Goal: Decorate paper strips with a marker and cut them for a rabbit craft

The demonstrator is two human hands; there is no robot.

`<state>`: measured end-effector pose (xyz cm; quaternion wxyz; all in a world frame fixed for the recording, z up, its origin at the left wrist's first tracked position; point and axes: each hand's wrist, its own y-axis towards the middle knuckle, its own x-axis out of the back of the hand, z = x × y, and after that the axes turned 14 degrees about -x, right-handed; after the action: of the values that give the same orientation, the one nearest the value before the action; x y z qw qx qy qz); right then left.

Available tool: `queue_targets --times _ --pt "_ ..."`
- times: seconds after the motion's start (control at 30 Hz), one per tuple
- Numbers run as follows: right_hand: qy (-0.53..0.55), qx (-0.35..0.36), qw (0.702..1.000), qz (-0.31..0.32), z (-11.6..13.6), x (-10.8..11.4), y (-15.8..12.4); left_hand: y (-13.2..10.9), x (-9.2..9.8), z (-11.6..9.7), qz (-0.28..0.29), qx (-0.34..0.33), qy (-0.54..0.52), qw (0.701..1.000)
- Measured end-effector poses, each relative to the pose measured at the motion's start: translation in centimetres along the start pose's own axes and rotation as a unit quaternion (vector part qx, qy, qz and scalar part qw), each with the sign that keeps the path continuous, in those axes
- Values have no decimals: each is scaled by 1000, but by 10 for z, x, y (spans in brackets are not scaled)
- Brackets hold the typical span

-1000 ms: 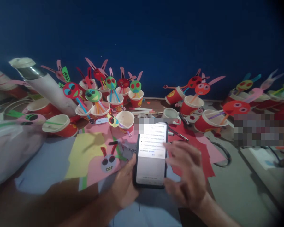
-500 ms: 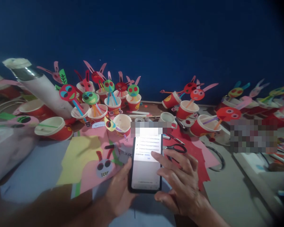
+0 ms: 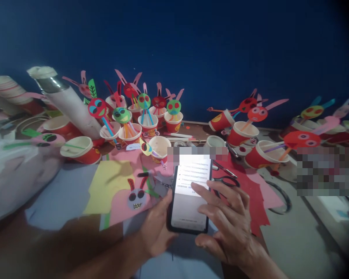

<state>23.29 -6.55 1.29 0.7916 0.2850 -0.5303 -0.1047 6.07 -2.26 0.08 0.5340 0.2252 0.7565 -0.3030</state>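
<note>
A black-edged phone (image 3: pixel 190 201) with a lit screen is held upright by my left hand (image 3: pixel 158 228), which wraps round its left side and lower edge. Over the phone's right side is my right hand (image 3: pixel 231 221), its fingers spread and bent, holding nothing. Its index fingertip is at the middle of the screen. Left of the phone, a grey paper face (image 3: pixel 137 199) with red ears lies on pink paper (image 3: pixel 120 211). Scissors (image 3: pixel 227 181) lie behind my right hand, partly hidden by it.
Red paper cups (image 3: pixel 242 133) with paper creatures line the wall side. A tilted white-wrapped bottle (image 3: pixel 72 108) and a plastic bag (image 3: pixel 11 174) are at the left. Yellow paper (image 3: pixel 104 190), red paper (image 3: pixel 257 213) and a white mug (image 3: pixel 216 143) surround the phone.
The view has shifted, so most table items appear further right. The phone's top leans slightly more to the right. My left hand still holds it, and my right index finger remains at the screen.
</note>
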Motion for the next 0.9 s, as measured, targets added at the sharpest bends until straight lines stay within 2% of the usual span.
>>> queue_targets --times 0.2,0.37,0.6,0.77,0.9 --pt "35 -15 998 -52 9 -1 6 0 3 1 15 14 -10 1000" --pt "37 -13 998 -44 10 -2 5 0 -2 -1 26 11 -15 999" --pt "22 12 1000 -9 10 -2 5 -1 0 -1 8 15 -8 1000" --pt "26 5 1000 -10 11 -3 7 -1 2 0 -22 19 -14 999" --pt "30 2 999 -13 10 -4 7 -1 0 0 -13 23 -9 1000"
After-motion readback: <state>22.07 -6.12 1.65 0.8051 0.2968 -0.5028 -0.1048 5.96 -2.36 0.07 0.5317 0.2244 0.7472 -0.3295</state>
